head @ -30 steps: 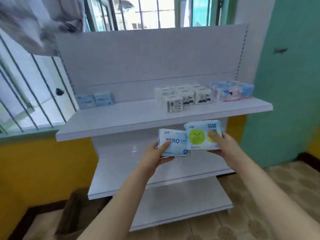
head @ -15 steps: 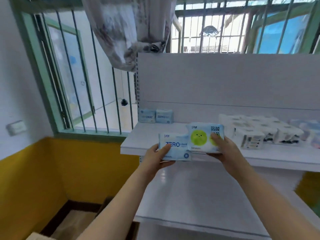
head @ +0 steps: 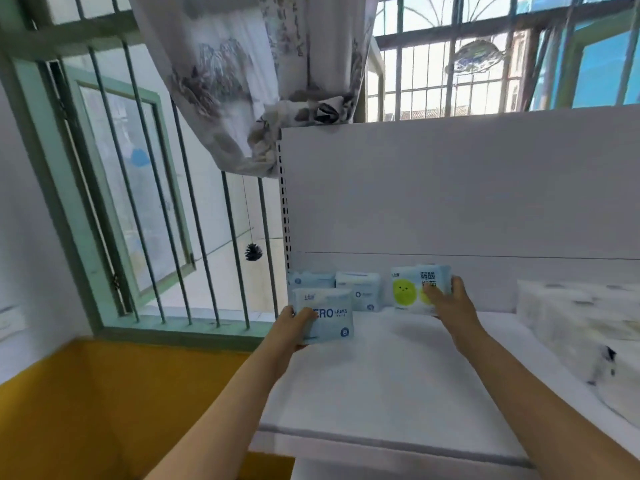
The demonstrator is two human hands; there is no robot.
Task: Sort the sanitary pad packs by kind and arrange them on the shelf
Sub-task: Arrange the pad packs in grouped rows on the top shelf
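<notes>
Two packs held | left hand clasped round blue pack | right hand clasped round green-dot pack | over shelf

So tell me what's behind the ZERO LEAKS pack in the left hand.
Behind the ZERO LEAKS pack held by the left hand, two similar pale blue packs stand against the shelf's back panel. The left one's lower part is covered, so its print can't be read.
</notes>
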